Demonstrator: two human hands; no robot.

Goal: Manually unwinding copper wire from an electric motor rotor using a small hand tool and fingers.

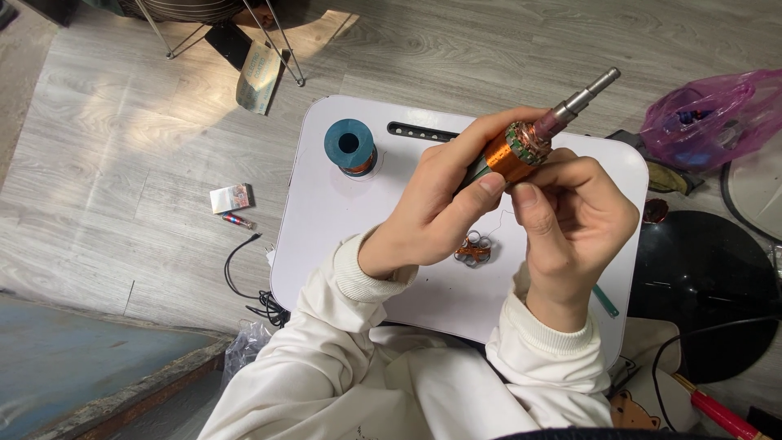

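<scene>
- Motor armature (521,147) held up over the white lap surface (326,220), steel shaft pointing up and away to the right, copper-wound body tilted toward the camera — apparently so the winding end faces the eyes.
- Left hand (436,212) wrapped round the lower, dark end of the armature, fingers (481,134) curled over the top and thumb pressed against the orange winding; clamped firmly, seemingly as the steadying grip.
- Right hand (574,220) closed in beside the copper body, thumb tip touching the winding next to the left thumb, other fingers folded together; looks like a pinch on a fine wire, though the wire itself too thin to confirm at the fingertips.
- Thin strand faintly visible below the hands, running down toward the surface.
- Small bundle of copper wire loops (474,250) lying on the surface just under the hands, within easy reach.
- Teal spool (350,147) of copper wire standing upright at the far left of the surface, well apart from the hands, hollow core open and empty on top.
- Green strip (605,300) poking out from under the right wrist at the surface edge.
- Pink plastic bag (709,114) on the floor to the right, knotted or bunched, dark small items inside; contents not clear.
- Small box (230,198) and a lighter-like stick on the wooden floor to the left, near a black cable (244,277).
</scene>
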